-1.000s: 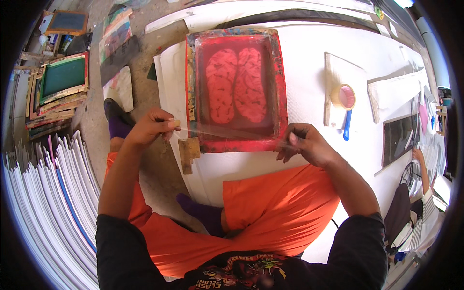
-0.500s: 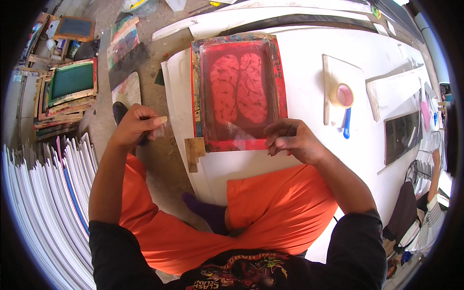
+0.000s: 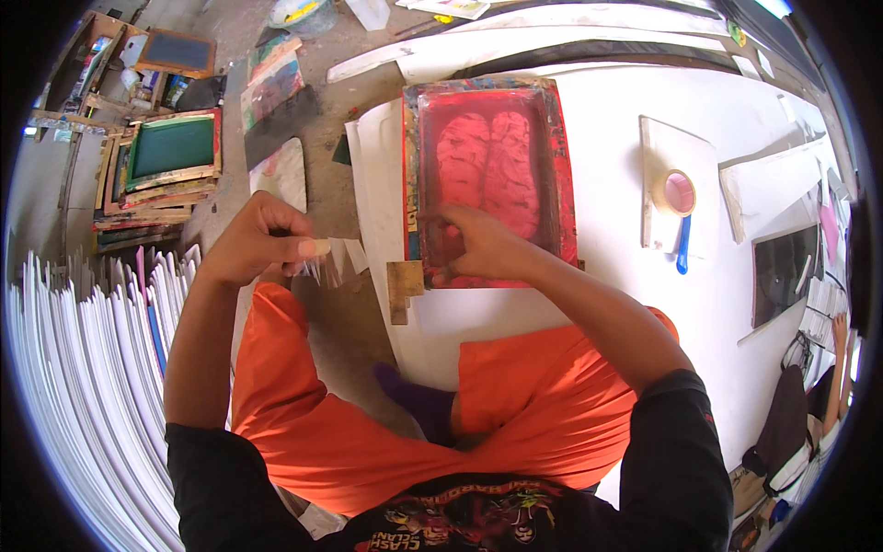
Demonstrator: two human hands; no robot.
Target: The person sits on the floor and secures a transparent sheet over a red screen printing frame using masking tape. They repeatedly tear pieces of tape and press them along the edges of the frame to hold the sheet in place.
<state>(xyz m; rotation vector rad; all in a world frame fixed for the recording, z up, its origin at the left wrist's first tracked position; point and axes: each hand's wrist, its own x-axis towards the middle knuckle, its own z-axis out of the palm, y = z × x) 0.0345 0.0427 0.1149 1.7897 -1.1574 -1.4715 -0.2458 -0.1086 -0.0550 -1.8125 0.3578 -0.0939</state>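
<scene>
A screen-printing frame (image 3: 567, 184) lies flat on the white surface before me, red along its edges, with two pink sole-shaped areas (image 3: 463, 152) on its mesh. My right hand (image 3: 474, 244) is over the frame's lower left part, thumb and forefinger apart, with nothing visible in it. Whether its fingertips press on the mesh I cannot tell. Left of the frame, my left hand (image 3: 276, 237) is closed in a pinch, and crumpled strips of clear tape (image 3: 342, 258) hang from its fingertips. At the frame's lower left corner sits a small wooden block (image 3: 402, 290).
On the right, a roll of tape (image 3: 679, 192) and a blue-handled tool (image 3: 683, 247) lie on a white board (image 3: 655, 147). More screen frames (image 3: 173, 152) are stacked at the far left. White sheets (image 3: 87, 368) stand at the lower left. Another person's arm (image 3: 839, 354) shows far right.
My right hand has moved left across the frame's lower side, away from its right corner. The left hand keeps its pinch on the tape. The whole view has shifted slightly.
</scene>
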